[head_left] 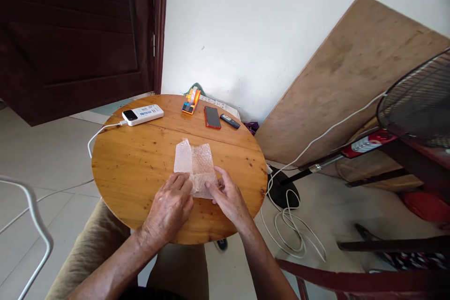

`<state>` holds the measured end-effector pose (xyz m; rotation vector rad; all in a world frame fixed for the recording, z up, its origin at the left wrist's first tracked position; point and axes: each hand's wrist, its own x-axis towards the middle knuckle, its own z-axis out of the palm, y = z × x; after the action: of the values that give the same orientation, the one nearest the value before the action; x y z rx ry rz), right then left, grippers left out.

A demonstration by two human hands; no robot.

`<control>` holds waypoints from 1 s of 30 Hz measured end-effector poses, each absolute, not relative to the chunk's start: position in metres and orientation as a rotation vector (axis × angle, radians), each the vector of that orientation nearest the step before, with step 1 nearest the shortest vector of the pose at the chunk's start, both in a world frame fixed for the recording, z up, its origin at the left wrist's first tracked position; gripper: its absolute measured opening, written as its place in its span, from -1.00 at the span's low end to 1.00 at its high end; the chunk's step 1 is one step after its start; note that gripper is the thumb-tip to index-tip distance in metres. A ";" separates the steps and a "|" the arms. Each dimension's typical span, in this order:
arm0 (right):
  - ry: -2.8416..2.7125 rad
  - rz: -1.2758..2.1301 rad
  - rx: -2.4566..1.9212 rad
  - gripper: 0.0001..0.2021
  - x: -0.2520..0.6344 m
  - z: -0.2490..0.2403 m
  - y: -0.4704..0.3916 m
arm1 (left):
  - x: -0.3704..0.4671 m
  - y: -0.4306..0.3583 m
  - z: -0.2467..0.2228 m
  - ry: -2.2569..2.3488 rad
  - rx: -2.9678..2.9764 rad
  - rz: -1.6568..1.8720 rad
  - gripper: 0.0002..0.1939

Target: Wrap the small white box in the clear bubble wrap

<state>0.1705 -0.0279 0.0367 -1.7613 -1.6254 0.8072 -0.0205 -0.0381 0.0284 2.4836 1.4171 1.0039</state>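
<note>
A sheet of clear bubble wrap (201,158) lies on the round wooden table (126,164), with its near part folded over. Its left part looks whiter and stands up slightly at the far corner. The curled fingers of my left hand (170,205) press on the near left edge of the wrap. My right hand (230,197) grips the near right edge, thumb on top and fingers at the side. Whether anything lies inside the fold I cannot tell.
Toward the table's back are a white power bank (146,115) with a cable, an orange tape dispenser (191,101), a red-edged phone (212,117) and a small dark device (230,121). A fan (418,103) and looped white cable (290,229) are at right.
</note>
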 end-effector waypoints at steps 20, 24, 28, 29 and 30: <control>-1.480 0.762 -1.613 -0.49 0.152 0.032 -0.014 | -0.027 -0.033 0.035 1.401 2.725 0.877 -0.76; -1.481 0.776 -1.628 -0.44 0.155 0.026 -0.013 | -0.027 -0.033 0.035 1.410 2.741 0.871 -0.78; -1.525 0.812 -1.664 -0.41 0.161 0.021 -0.012 | -0.027 -0.033 0.035 1.410 2.749 0.871 -0.79; -1.539 0.818 -1.667 -0.42 0.162 0.020 -0.011 | -0.027 -0.033 0.035 1.410 2.747 0.869 -0.79; -1.551 0.822 -1.666 -0.42 0.161 0.019 -0.010 | -0.027 -0.033 0.034 1.408 2.746 0.863 -0.79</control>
<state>0.1615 -0.0099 0.0189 -1.6661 -1.5506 0.8222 -0.0275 -0.0332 0.0344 2.7459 1.4082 0.8634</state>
